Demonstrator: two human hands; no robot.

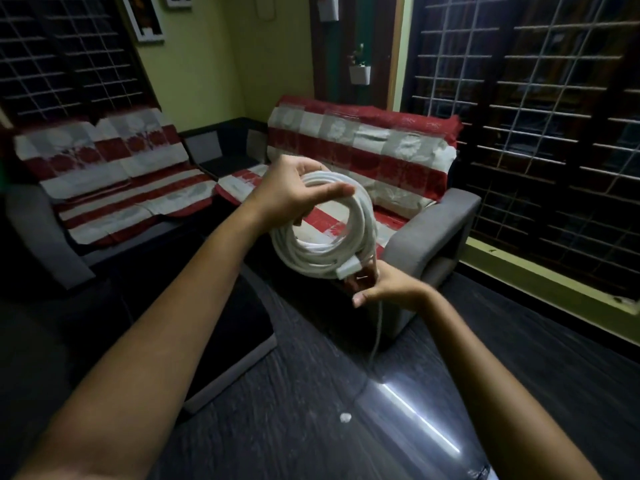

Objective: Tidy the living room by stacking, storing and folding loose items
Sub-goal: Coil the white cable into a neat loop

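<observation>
Left hand (291, 192) grips the top of the coiled white cable (323, 226), held up in mid-air in front of the sofa (426, 237). Right hand (384, 287) pinches the coil's lower edge beside the white plug (347, 269), fingers curled. A loose strand (375, 337) drops toward the dark floor (519, 358), its end seemingly lost in the gloom.

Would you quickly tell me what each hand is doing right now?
Left hand: grips the top of the white cable coil.
Right hand: pinches the coil's bottom.
</observation>
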